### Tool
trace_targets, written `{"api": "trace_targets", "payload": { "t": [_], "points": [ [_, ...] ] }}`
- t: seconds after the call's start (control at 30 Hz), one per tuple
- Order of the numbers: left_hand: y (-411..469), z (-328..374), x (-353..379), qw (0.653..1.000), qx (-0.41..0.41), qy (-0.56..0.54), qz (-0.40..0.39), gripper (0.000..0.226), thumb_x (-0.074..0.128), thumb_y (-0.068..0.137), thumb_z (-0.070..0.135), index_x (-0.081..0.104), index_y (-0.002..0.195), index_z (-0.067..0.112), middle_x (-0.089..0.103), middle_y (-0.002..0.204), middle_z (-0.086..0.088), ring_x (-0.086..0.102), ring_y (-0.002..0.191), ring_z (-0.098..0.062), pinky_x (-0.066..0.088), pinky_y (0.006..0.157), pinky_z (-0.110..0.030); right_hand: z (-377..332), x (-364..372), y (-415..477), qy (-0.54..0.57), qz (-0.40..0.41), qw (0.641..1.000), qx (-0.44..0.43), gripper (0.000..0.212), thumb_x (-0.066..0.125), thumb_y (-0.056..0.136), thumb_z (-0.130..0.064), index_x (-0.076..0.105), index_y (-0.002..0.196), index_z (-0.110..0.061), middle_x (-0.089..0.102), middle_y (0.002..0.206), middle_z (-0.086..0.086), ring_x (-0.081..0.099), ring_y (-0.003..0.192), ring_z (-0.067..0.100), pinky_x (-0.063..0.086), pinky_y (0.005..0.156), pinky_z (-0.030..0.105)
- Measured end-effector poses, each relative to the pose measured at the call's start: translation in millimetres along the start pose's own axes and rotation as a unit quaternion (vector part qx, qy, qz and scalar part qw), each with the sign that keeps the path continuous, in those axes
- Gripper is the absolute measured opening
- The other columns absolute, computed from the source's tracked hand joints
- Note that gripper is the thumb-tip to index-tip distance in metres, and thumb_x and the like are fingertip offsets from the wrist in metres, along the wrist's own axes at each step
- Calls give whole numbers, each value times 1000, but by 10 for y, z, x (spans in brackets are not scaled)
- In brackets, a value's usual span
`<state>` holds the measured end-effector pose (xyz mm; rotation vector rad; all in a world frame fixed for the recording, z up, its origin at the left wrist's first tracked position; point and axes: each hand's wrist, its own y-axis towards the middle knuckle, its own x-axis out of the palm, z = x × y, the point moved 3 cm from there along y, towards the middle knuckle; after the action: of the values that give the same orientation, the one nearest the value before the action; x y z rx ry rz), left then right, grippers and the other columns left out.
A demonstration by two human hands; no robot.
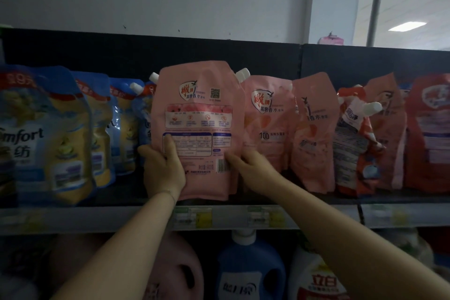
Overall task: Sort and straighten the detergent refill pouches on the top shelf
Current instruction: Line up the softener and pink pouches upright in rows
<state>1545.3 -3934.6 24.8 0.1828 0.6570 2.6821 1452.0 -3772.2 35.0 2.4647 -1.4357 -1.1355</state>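
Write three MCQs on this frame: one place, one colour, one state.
1. Where do the Comfort pouches stand from the held pink pouch?
A) left B) right C) shelf below
2. The jug below the right hand is:
A) green B) blue C) black
3. The pink pouch is gripped by:
A) one hand B) no hand C) both hands

1 A: they stand left of it, on the same shelf.
2 B: blue body under a white cap.
3 C: the left hand and the right hand each grip its lower part, thumbs on the printed face.
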Motion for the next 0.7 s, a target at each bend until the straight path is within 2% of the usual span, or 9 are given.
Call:
{"api": "trace_targets", "payload": {
  "t": [0.13, 0.2, 0.27, 0.37, 0.43, 0.47, 0.53, 0.6, 0.7],
  "points": [
    [60, 27, 14, 998, -27, -47, -35, 57, 33, 99, 50, 27, 134, 5, 47, 139, -15, 51, 119, -31, 33, 88, -29, -70, -11, -76, 32, 92, 995, 31, 36, 45, 101, -24, 55, 68, -16, 58, 62, -1, 55, 43, 5, 43, 43, 18],
    [53, 60, 15, 996, -27, -67, -44, 54, 35, 99, 48, 28, 132, 6, 47, 137, -13, 51, 118, -28, 35, 91, -28, -104, -54, -150, 15, 136, 991, -6, 38, 46, 101, -20, 55, 65, -12, 57, 59, -3, 50, 40, -1, 39, 42, 15],
    [-3, 126, 62, 993, -23, -105, -50, 53, 35, 101, 45, 27, 135, 5, 46, 138, -11, 49, 121, -25, 37, 98, -30, -107, -117, -235, -23, 200, 977, -73, 40, 48, 100, -19, 48, 60, -16, 51, 56, -8, 44, 43, 0, 35, 48, 22],
    [-142, 283, 182, 989, -11, -132, -63, 56, 29, 101, 48, 27, 142, 12, 43, 141, -3, 43, 128, -20, 32, 108, -32, -162, -314, -398, -89, 314, 928, -180, 38, 48, 98, -22, 41, 60, -19, 41, 50, -11, 37, 43, 6, 29, 45, 28],
    [-216, 367, 320, 991, -13, -104, -79, 46, 26, 102, 47, 45, 129, 15, 52, 126, 2, 48, 117, -17, 34, 96, -26, -259, -462, -533, -140, 377, 883, -242, 33, 45, 95, -27, 39, 63, -20, 36, 49, -12, 33, 39, 10, 26, 39, 25],
    [-245, 382, 442, 992, -21, -73, -98, 45, 25, 103, 44, 54, 118, 14, 56, 119, -2, 51, 113, -22, 34, 92, -27, -325, -528, -607, -163, 404, 861, -262, 31, 43, 94, -27, 37, 64, -21, 34, 50, -14, 30, 38, 9, 22, 38, 21],
    [-271, 405, 718, 986, -40, -37, -157, 50, 26, 101, 44, 60, 111, 9, 60, 116, -13, 55, 109, -30, 39, 96, -34, -441, -591, -719, -205, 453, 820, -285, 33, 45, 92, -27, 41, 61, -19, 35, 52, -15, 29, 37, 8, 17, 41, 16],
    [-360, 485, 933, 959, -84, -72, -260, 57, 27, 96, 52, 59, 119, 10, 61, 118, -9, 60, 104, -28, 48, 94, -39, -517, -569, -793, -245, 486, 783, -301, 36, 50, 91, -26, 47, 57, -16, 43, 49, -11, 32, 36, 10, 24, 43, 18],
    [-611, 745, 974, 876, -168, -161, -422, 38, 21, 106, 32, 53, 114, 14, 63, 100, -6, 62, 87, -20, 51, 75, -29, -491, -493, -824, -315, 508, 731, -329, 28, 64, 86, -19, 56, 59, -16, 54, 51, -6, 40, 37, 13, 34, 45, 26]
  ]
}}
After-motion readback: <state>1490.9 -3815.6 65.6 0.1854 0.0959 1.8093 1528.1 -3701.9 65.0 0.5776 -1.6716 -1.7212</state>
